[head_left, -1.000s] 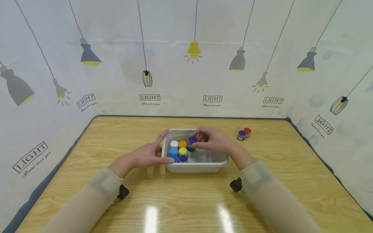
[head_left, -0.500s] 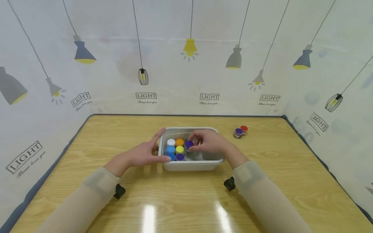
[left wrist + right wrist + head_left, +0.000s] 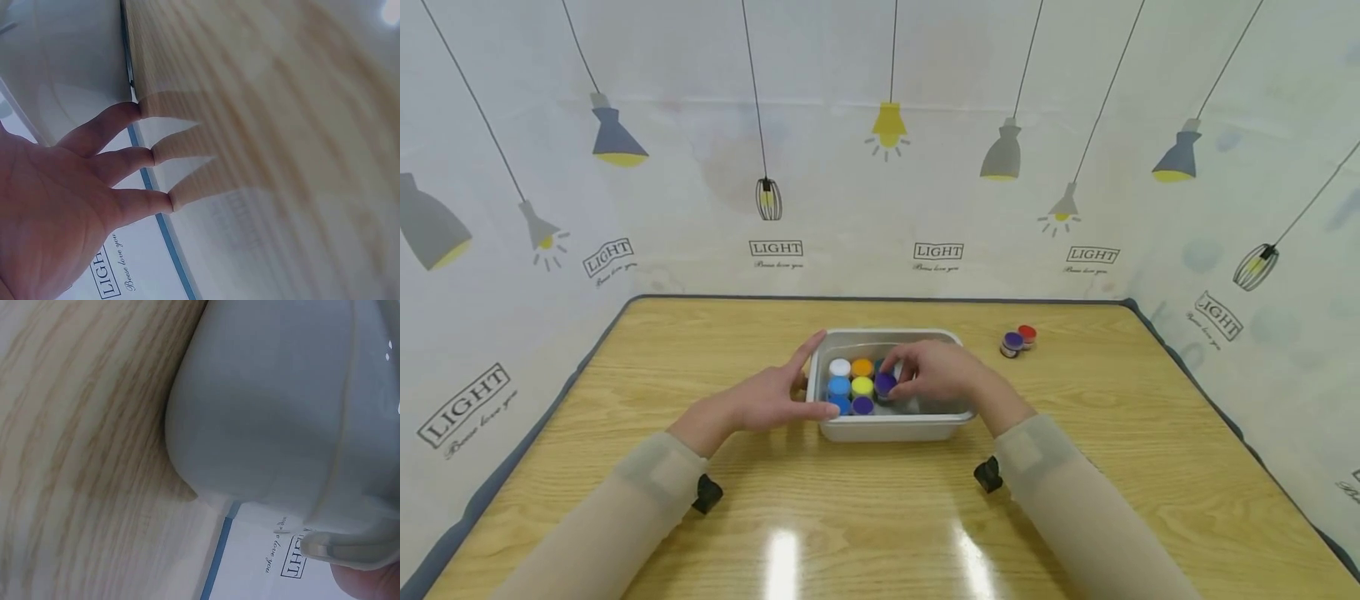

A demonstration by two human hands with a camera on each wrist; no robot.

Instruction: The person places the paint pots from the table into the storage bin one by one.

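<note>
A pale grey rectangular tray (image 3: 895, 431) stands on the table with several small jars inside. Their lids are white (image 3: 840, 367), orange (image 3: 862, 367), yellow (image 3: 862, 387), blue (image 3: 838, 386) and purple (image 3: 862, 406). My right hand (image 3: 936, 372) reaches over the tray and pinches a purple-lidded jar (image 3: 886, 384) beside the yellow one. Behind that jar, a dark bluish lid (image 3: 882, 366) is partly covered by my fingers. My left hand (image 3: 767, 398) steadies the tray's left end, thumb and index finger spread along the rim. In the left wrist view its other fingers (image 3: 128, 164) extend straight down to the tabletop.
Toward the back right of the table stand a purple-lidded jar (image 3: 1012, 343) and a red-lidded jar (image 3: 1027, 335), close together. A fabric screen (image 3: 850, 192) printed with lamps surrounds the wooden table (image 3: 865, 500). The tray's outer wall (image 3: 269, 406) fills much of the right wrist view.
My right hand has brought the purple-lidded jar nearer, from beside the orange lid to beside the yellow one. A dark bluish lid now shows behind it. The left hand stays at the tray; the head view shifted slightly.
</note>
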